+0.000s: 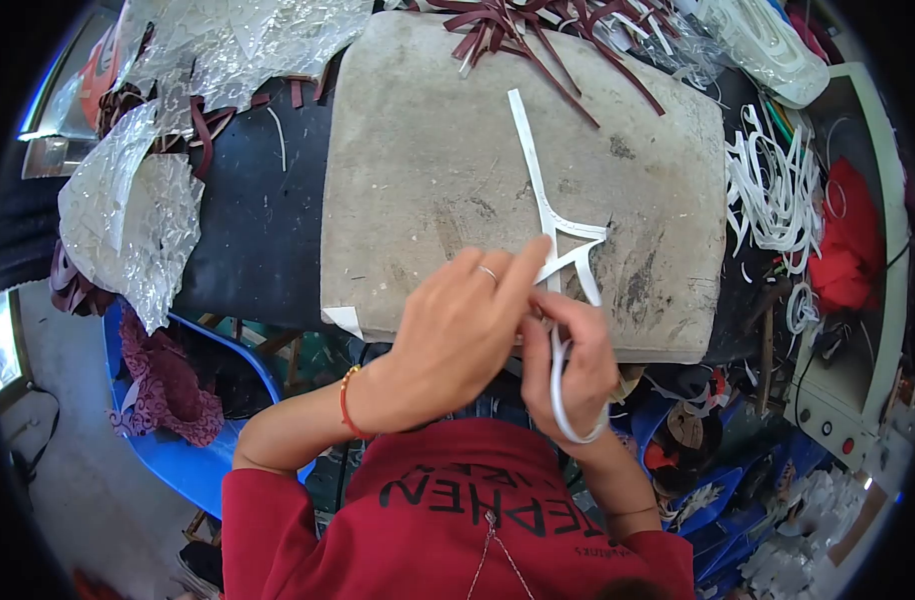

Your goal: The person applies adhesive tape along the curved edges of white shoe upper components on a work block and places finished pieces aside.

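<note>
White narrow straps (535, 170), joined into a forked, triangular shape, lie on a worn grey-beige board (418, 150). My left hand (453, 325), with a ring and a red bracelet, is curled at the near end of the straps. Its index finger presses on them below the fork. Close beside it, my right hand (578, 375) pinches the straps from the right, and a loose white end loops down over that palm and wrist. The fingertips of both hands meet, so their exact grip is partly hidden.
Maroon strips (523, 35) are heaped on the board's far edge. Bundled white straps (778, 185) and red cloth (846, 240) lie to the right. Crinkled clear plastic sheets (128, 210) cover the left side. Below left stands a blue chair or bin (183, 470) holding patterned cloth.
</note>
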Demonstrator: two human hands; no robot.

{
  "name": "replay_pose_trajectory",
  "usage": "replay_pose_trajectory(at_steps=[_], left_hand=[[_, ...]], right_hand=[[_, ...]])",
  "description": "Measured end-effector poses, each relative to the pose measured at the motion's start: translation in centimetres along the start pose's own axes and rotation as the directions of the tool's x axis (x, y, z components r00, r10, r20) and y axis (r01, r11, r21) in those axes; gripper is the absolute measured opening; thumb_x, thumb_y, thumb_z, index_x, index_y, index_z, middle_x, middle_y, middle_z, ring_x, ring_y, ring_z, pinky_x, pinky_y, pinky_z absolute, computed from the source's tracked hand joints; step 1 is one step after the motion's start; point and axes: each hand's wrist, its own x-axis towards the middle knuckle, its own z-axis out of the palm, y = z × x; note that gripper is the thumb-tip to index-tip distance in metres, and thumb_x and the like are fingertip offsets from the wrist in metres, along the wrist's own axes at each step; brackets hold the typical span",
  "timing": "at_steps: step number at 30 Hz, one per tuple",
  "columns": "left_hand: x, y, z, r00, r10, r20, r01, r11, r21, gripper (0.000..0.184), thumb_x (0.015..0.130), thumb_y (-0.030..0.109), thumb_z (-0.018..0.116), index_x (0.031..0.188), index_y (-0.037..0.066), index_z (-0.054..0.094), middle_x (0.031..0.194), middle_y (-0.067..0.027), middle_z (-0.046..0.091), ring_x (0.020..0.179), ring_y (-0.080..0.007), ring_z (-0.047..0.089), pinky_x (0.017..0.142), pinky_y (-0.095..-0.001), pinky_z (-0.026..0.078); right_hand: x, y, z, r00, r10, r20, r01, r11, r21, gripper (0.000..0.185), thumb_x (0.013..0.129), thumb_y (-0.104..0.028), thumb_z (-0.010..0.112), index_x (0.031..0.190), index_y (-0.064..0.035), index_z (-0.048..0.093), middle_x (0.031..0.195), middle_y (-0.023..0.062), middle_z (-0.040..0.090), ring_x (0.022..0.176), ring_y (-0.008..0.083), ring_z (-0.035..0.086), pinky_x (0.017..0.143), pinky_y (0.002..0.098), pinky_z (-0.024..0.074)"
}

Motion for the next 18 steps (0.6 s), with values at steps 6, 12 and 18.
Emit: replay_pose_trajectory(at_steps=[6, 12, 18], left_hand=[[-0.9, -2.6, 0.2, 0.939, -0.301, -0.168, 0.296, 0.954, -0.057, 0.042, 0.082, -0.003, 0.067, 0.123, 0.002, 0.057, 0.098, -0.0109, 0.063, 0.080, -0.0265, 0.062, 0.071, -0.0357, 0.051], [-1.6, -2.3, 0.4, 0.986, -0.017, -0.164, 0.064, 0.956, 0.287, 0.041, 0.079, 0.012, 0.073, 0.118, 0.006, 0.062, 0.125, -0.0122, 0.057, 0.121, -0.0291, 0.050, 0.099, -0.0410, 0.037], [-3.2, 0.1, 1.2, 0.991, -0.013, -0.135, 0.050, 0.961, 0.271, 0.053, 0.078, 0.022, 0.076, 0.125, 0.005, 0.061, 0.135, -0.0150, 0.052, 0.132, -0.0327, 0.043, 0.106, -0.0431, 0.031]], right_hand=[[-0.9, 2.5, -0.7, 0.960, -0.234, 0.151, 0.239, 0.971, -0.011, 0.036, 0.078, 0.000, 0.074, 0.109, 0.0020, 0.056, 0.107, 0.0185, 0.067, 0.098, 0.0336, 0.067, 0.083, 0.0399, 0.0523], [2.0, 6.1, -3.8, 0.960, -0.230, 0.160, 0.251, 0.960, -0.126, 0.029, 0.083, -0.004, 0.071, 0.108, 0.0027, 0.057, 0.110, 0.0207, 0.067, 0.101, 0.0348, 0.066, 0.090, 0.0400, 0.0522], [4.6, 6.6, -6.8, 0.987, -0.075, -0.144, 0.033, 0.962, -0.271, 0.024, 0.089, -0.007, 0.066, 0.110, 0.0011, 0.058, 0.120, 0.0220, 0.063, 0.112, 0.0326, 0.062, 0.099, 0.0384, 0.0463]])
